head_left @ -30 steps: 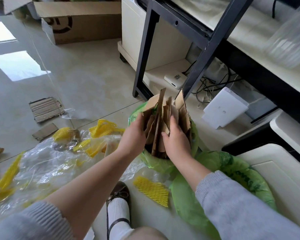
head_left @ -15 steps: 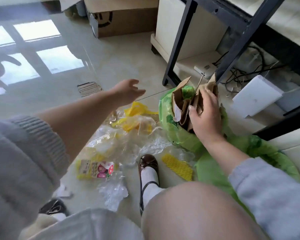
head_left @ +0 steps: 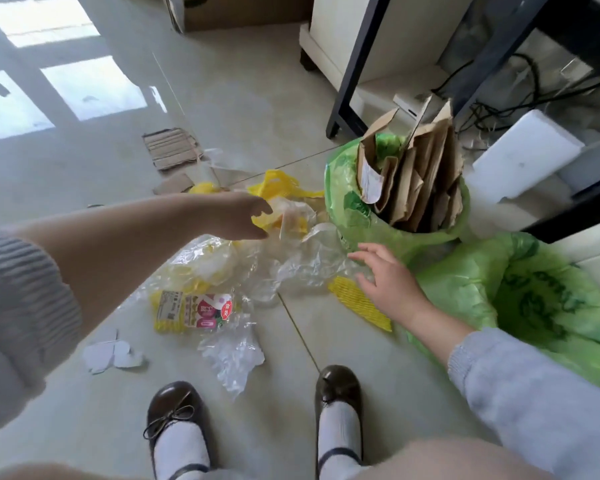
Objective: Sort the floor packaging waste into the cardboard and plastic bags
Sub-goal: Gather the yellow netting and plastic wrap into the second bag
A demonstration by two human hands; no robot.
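Glossy floor tiles (head_left: 222, 98) carry clear plastic wrap (head_left: 302, 261), over which the left hand (head_left: 236, 216) and right hand (head_left: 388, 282) hover, fingers released, beside the cardboard-filled green bag (head_left: 357, 216).

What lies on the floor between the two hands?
In the head view, crumpled clear plastic film lies between the left hand and the right hand.

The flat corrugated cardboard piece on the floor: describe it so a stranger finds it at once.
Start at the green bag stuffed with upright brown cardboard, then look left across the glossy tiled floor past the yellow plastic. The flat corrugated cardboard piece lies alone there. Its ribbed, striped top sets it apart from the smaller smooth cardboard scrap just below.
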